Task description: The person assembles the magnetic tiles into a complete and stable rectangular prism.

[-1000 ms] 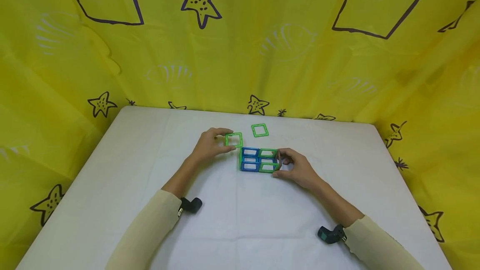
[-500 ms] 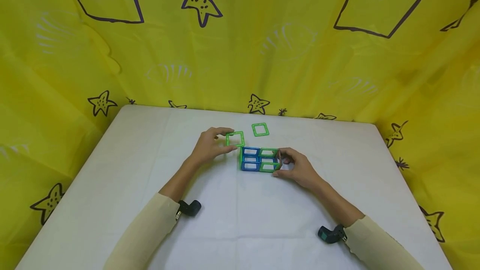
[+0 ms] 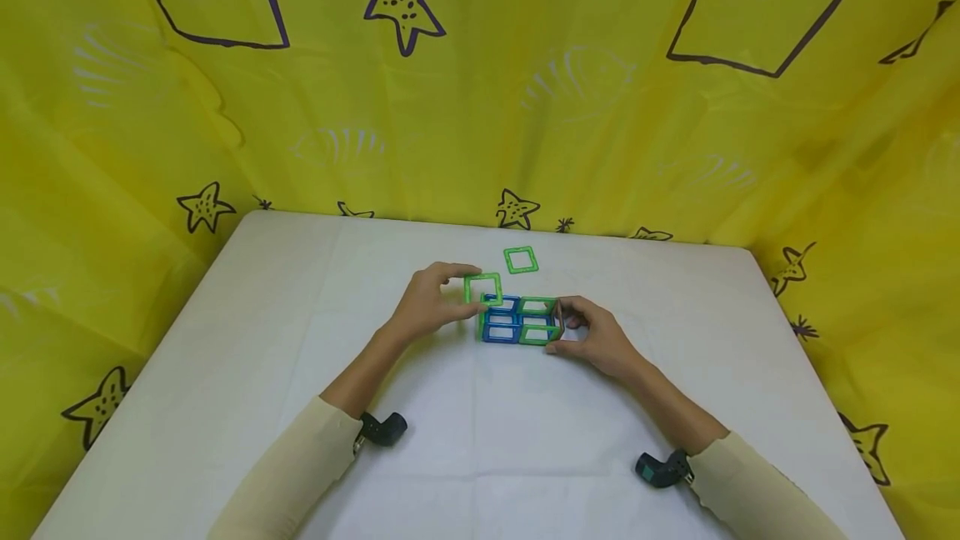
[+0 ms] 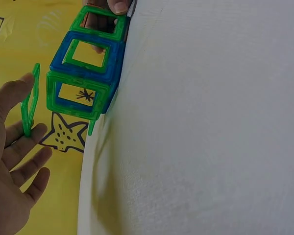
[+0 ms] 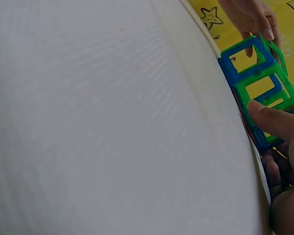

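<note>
My left hand [image 3: 429,304] pinches a green square magnetic tile [image 3: 467,288] between thumb and fingers. The tile overlaps the far left corner of a box-like structure [image 3: 501,333] of blue and green magnetic tiles on the table. In the left wrist view, the held tile [image 4: 25,105] is tilted nearly edge-on, with a gap between it and the structure's green end face [image 4: 51,93]. At the structure's right end, my right hand [image 3: 600,340] grips it, the thumb along the near side. The right wrist view shows that thumb [image 5: 274,120] lying on a green tile; its other fingers are partly hidden.
Another green square tile [image 3: 521,271] lies flat on the white table [image 3: 480,440], beyond the structure. A yellow curtain [image 3: 480,123] with starfish drawings hangs behind the table and along its sides.
My left hand has moved right and slightly nearer with the green tile, from beside the structure to over its far left corner. The right hand and the structure have stayed in place.
</note>
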{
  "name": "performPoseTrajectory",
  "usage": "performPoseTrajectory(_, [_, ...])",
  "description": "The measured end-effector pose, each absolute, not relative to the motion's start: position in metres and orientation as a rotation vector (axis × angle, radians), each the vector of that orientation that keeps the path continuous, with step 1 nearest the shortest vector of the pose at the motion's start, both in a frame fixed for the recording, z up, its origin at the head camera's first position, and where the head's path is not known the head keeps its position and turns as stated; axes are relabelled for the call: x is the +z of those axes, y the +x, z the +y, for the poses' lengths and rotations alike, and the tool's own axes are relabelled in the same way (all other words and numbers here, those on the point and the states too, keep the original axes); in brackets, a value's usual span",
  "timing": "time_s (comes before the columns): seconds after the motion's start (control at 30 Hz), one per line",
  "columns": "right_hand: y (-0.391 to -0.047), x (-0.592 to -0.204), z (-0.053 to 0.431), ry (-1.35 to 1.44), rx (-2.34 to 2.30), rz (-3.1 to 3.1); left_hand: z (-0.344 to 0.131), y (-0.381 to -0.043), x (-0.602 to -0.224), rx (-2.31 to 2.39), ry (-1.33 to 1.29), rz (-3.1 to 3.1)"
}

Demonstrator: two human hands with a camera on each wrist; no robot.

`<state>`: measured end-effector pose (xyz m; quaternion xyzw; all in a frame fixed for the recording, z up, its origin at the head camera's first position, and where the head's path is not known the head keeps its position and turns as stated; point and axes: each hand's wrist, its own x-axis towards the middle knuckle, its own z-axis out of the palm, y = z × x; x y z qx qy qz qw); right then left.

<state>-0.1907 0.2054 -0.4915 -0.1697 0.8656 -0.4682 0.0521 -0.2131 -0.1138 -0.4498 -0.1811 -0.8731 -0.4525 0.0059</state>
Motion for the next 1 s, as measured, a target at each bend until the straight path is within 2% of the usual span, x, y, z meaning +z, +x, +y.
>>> performPoseTrajectory(0.5, [-0.191, -0.491, 0.204, -0.508, -1.415, 2.649, -0.098, -0.206, -0.452, -1.416, -0.708, -2.742])
performPoseTrajectory(1.0, [-0.192, -0.492, 0.205, -0.516, -1.411, 2.651, -0.092, -0.202, -0.451, -1.344, -0.725, -2.801])
